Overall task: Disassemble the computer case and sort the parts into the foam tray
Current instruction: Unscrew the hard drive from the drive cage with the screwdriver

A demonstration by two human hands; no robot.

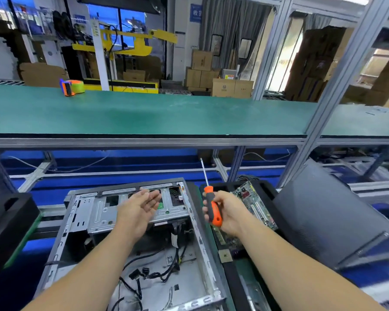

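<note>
An opened computer case (81,221) lies flat in front of me, its metal frame bare and loose black cables (157,272) strewn inside. My left hand (137,209) hovers over the case's drive cage, palm up, fingers straight, holding nothing. My right hand (227,214) grips an orange and black screwdriver (212,209), its shaft pointing up and away. To the right sits a black foam tray (270,189) holding a green motherboard (256,205).
A dark side panel (328,212) leans at the right. Another black foam block (7,221) stands at the left. A green-topped shelf (144,113) runs across above the bench, bearing an orange tape dispenser (71,87). Aluminium frame posts (323,108) rise on the right.
</note>
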